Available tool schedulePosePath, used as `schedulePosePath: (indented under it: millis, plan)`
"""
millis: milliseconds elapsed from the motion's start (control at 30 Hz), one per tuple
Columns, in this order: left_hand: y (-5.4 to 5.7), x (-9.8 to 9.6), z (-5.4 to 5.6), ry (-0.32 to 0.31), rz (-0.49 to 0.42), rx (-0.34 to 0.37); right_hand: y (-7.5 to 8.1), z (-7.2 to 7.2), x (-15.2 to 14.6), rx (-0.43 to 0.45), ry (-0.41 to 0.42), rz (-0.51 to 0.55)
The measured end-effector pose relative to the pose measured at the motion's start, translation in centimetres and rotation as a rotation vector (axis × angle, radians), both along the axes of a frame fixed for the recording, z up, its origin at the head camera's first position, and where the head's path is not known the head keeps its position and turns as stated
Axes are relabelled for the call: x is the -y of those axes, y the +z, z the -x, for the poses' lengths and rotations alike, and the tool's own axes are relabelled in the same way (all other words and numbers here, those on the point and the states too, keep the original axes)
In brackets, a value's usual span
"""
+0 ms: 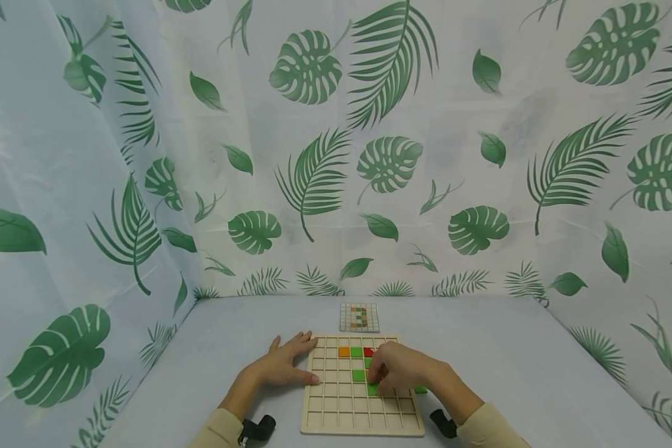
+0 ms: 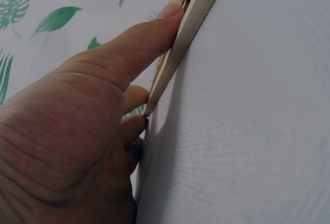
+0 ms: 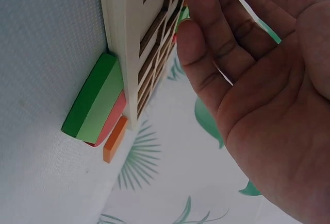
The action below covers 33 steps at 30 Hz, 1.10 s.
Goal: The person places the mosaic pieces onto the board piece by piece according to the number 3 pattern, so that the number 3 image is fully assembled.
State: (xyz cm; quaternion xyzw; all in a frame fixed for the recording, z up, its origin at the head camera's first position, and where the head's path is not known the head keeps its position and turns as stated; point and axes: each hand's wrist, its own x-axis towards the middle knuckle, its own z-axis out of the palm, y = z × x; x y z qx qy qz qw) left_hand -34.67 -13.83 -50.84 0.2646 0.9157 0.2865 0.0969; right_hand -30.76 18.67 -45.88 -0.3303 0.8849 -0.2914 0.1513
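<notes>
A wooden grid board (image 1: 336,420) lies flat on the table. My left hand (image 1: 282,363) rests at its left side with fingers spread, thumb tip (image 2: 170,10) over the rim. On the board sit an orange tile (image 1: 344,352), a green tile (image 1: 356,352) and a red tile (image 1: 368,352) in one row. Lower, another green tile (image 1: 358,376) shows. My right hand (image 1: 400,367) bends over the board, its thumb and fingertips pinching at a green tile (image 1: 372,390) in the right half. The hand covers part of this tile and nearby cells.
A small card (image 1: 359,317) with a coloured grid pattern lies behind the board. Against the board's right edge are loose green pieces (image 3: 95,100), a red piece (image 3: 111,121) and an orange piece (image 3: 115,139) on the table. A leaf-patterned curtain (image 1: 325,261) closes the back.
</notes>
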Motion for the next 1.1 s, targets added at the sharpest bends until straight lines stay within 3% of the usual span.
schedulePosePath:
  millis: [200, 567, 1100]
  plan:
    - [-0.1, 0.0, 0.1, -0.001, 0.001, 0.000, 0.0, 0.3, -0.2, 0.001, 0.014, 0.008]
    - [0.3, 0.0, -0.2, -0.001, 0.002, 0.001, 0.7, 1.5, -2.0, -0.115, -0.029, 0.020]
    - [0.0, 0.0, 0.0, 0.000, 0.000, 0.001, 1.3, 1.9, -4.2, -0.103, -0.069, 0.023]
